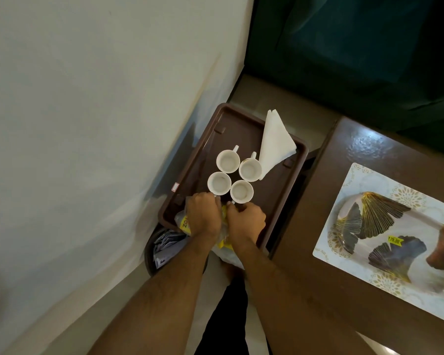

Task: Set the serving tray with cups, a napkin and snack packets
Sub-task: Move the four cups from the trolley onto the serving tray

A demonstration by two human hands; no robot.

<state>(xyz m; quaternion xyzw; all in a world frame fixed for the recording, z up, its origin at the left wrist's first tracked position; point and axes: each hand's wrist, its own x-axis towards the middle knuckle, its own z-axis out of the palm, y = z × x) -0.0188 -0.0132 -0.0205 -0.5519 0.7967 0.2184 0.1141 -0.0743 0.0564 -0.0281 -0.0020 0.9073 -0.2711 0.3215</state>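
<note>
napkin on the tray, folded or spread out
Folded. The white napkin forms a neat triangle with layered edges, lying at the tray's far right side beside the four cups and overhanging its rim.

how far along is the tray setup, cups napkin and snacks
Done: four white cups stand clustered on the brown tray, the folded napkin beside them. In hand: left hand and right hand are on yellow snack packets at the near edge. Left: settling them.

Both hands cover most of the snack packets (pixel 182 222) at the near end of the tray (pixel 280 196), so their count and print cannot be told. The left hand (pixel 203 217) and right hand (pixel 246 222) hide their own fingertips. The table (pixel 318 252) runs off the right edge, and the bin (pixel 151 252) below the tray is partly hidden
</note>
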